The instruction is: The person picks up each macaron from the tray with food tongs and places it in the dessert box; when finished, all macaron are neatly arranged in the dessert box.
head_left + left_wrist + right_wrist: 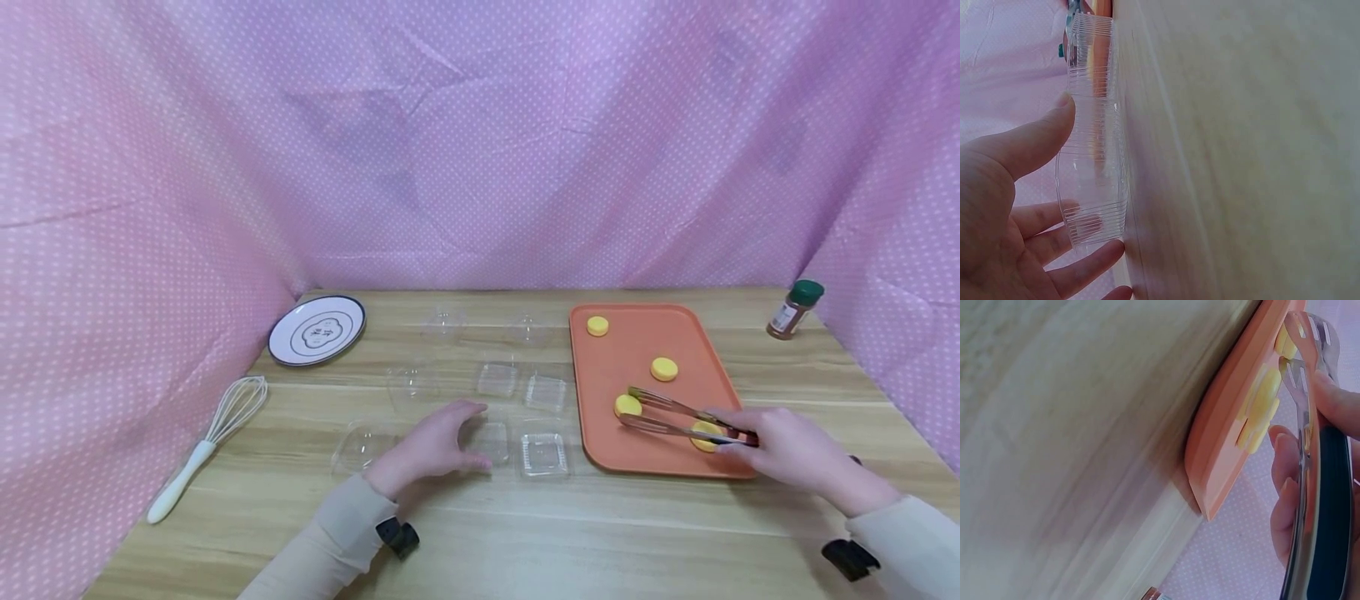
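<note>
Pink dotted cloth (480,142) hangs behind and beside a wooden table (525,533) in the head view. At lower centre the left hand (435,446) rests with fingers loosely spread over a clear plastic cup (491,442), one of several clear cups scattered across the middle of the frame. At lower right the right hand (795,454) grips metal tongs (675,417), whose tips stand slightly apart beside a yellow cake (627,406) on the orange tray (637,350). Three more yellow cakes lie on the tray, one of them under the tongs close to the hand. A white whisk (210,442) lies at the left, a round plate (317,331) sits at upper left of the table, and a spice bottle (793,310) with a green cap stands at far right.

The left wrist view adds what the head view hides — the cup (1092,181) is ribbed, and the thumb and fingers (1085,265) bracket it with the palm open; whether they actually touch it I cannot tell.

The right wrist view shows the tray's edge (1222,462) resting on the table, the cakes (1261,406) side on, and the fingers (1338,403) curled round the tongs' handle (1319,487) — the forked tips hover just beside the cakes, slightly parted.
</note>
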`<state>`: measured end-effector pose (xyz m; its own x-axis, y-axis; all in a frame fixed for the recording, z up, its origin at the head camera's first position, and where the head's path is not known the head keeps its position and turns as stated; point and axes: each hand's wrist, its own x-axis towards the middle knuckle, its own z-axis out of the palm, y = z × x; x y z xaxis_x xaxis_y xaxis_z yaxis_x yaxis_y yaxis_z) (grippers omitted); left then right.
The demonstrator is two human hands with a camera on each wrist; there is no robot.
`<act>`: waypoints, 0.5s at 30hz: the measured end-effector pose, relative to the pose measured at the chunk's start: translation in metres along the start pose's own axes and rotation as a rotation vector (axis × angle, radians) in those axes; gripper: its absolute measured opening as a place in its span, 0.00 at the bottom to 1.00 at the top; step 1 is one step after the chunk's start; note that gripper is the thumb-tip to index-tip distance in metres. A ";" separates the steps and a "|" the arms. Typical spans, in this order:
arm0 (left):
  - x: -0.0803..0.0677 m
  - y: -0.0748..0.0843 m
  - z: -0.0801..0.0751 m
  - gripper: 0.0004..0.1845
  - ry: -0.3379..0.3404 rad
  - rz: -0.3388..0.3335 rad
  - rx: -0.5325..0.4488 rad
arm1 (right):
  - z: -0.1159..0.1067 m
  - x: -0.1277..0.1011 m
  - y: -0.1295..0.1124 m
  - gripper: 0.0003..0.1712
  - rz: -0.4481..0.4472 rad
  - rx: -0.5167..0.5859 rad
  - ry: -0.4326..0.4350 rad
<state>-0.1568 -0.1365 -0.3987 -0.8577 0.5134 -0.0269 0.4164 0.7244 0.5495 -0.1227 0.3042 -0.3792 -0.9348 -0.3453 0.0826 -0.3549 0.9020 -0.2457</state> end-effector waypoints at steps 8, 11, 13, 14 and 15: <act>0.000 -0.003 0.002 0.42 0.009 0.020 0.007 | 0.004 -0.001 0.000 0.26 0.035 -0.022 0.013; 0.001 -0.003 0.002 0.42 0.010 0.023 0.004 | 0.003 -0.001 -0.001 0.26 0.043 -0.026 0.021; 0.001 -0.003 0.001 0.42 0.011 0.025 0.007 | 0.003 0.000 -0.001 0.26 0.047 -0.026 0.020; 0.001 -0.003 0.001 0.42 0.012 0.028 0.011 | 0.003 0.000 -0.001 0.26 0.050 -0.023 0.019; 0.001 -0.003 0.001 0.42 0.011 0.026 0.012 | 0.003 0.000 -0.002 0.26 0.053 -0.022 0.017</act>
<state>-0.1587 -0.1375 -0.4015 -0.8497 0.5273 -0.0034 0.4423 0.7163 0.5397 -0.1218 0.3021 -0.3815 -0.9523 -0.2927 0.0865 -0.3049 0.9245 -0.2287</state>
